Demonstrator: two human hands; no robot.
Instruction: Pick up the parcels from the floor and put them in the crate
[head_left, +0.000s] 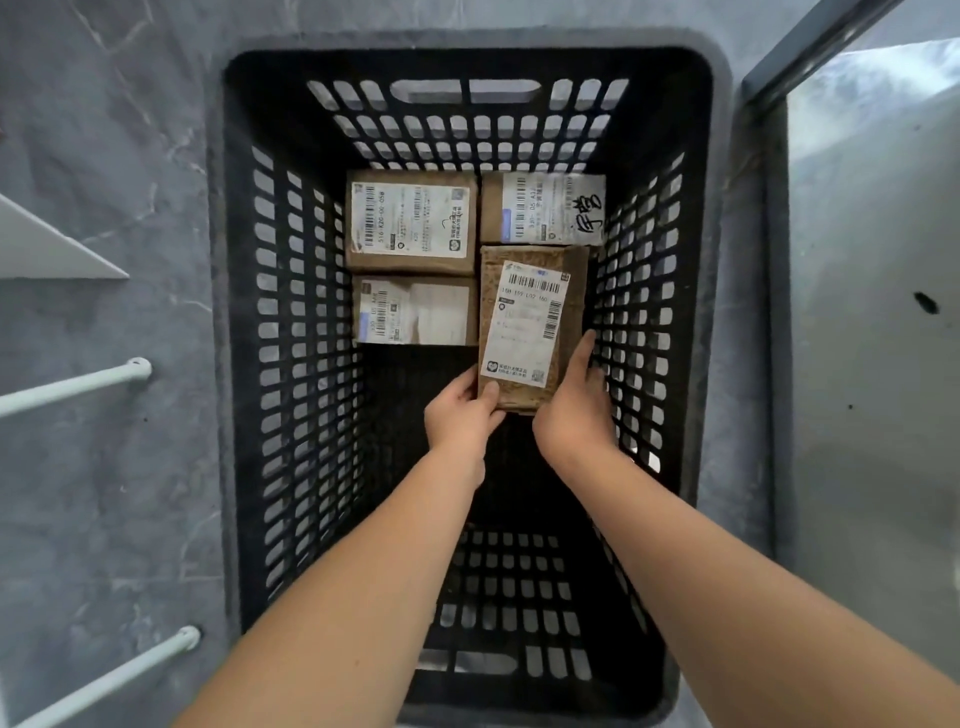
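A brown cardboard parcel (530, 327) with a white barcode label sits low in the black slatted crate (291, 364) by its right wall, long axis pointing away from the person. Three labelled parcels (413, 223) lie just beyond and left of it. The left hand (460, 415) and right hand (574, 410) clasp its near end, fingers (584, 351) pressed against its sides.

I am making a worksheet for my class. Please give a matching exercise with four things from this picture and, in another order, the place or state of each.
Things:
1. crate
2. held parcel
3. parcel with handwriting
4. left hand

Places or states:
A. far right corner of the crate
B. black, with slotted walls
C. gripping a parcel's near left corner
D. between both hands, label up

Pairs: 1-B, 2-D, 3-A, 4-C
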